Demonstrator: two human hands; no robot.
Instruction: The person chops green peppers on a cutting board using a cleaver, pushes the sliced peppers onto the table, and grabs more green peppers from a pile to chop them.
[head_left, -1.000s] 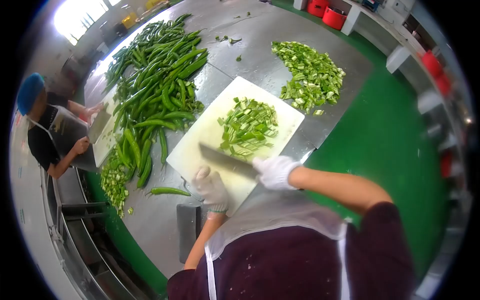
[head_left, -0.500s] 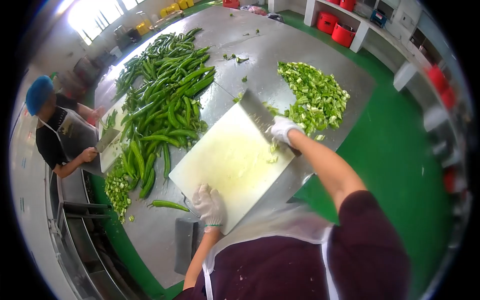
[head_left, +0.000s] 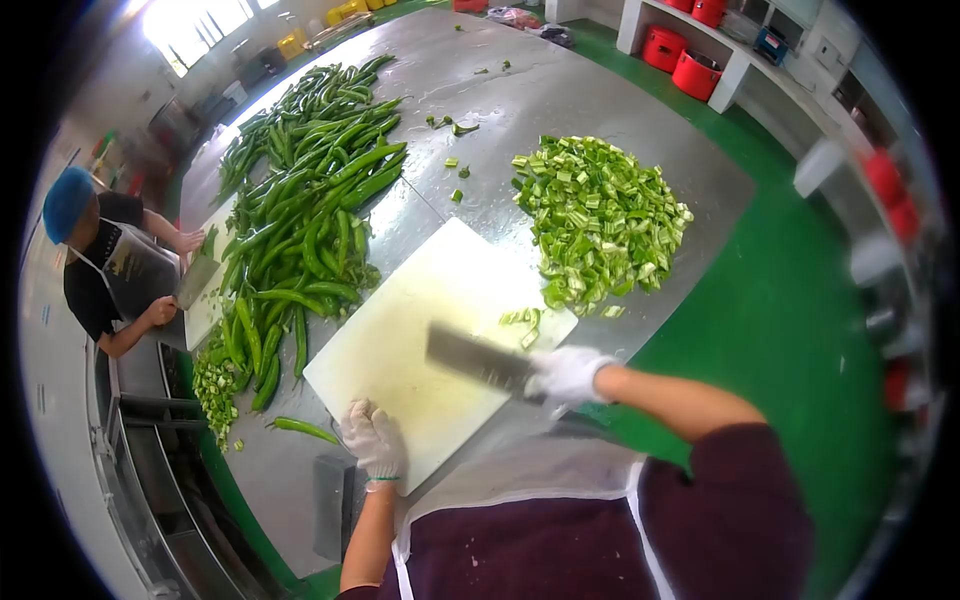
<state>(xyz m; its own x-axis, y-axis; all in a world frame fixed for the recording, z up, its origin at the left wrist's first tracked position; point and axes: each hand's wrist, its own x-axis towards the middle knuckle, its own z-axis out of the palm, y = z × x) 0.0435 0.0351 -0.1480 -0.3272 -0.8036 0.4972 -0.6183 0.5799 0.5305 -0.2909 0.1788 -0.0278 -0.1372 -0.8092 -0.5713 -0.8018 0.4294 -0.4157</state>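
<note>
My right hand (head_left: 575, 374), in a white glove, is wrapped around the handle of a cleaver (head_left: 475, 358). The blade is blurred by motion and lies over the near right part of a white cutting board (head_left: 420, 310). My left hand (head_left: 373, 442), also gloved, rests on the board's near left edge with its fingers stretched out. A few cut pepper pieces (head_left: 522, 320) are on the board's right side. Past its far right edge is a heap of chopped green peppers (head_left: 600, 220). Whole long green peppers (head_left: 300, 230) are piled to the left, and a single pepper (head_left: 305, 430) lies near my left hand.
Across the pile, a co-worker (head_left: 125, 260) in a blue cap holds another cleaver over a second board (head_left: 208, 280). Chopped pieces (head_left: 214, 392) lie near that board. A dark grey block-like object (head_left: 332, 508) sits on the metal table (head_left: 480, 110) by my left forearm. Red pots (head_left: 695, 76) stand beyond.
My right hand has brought the cleaver from the board's far right edge back towards me over the board. The chopped heap now looks fuller, and fewer pieces touch the blade. My left hand stays at the board's edge.
</note>
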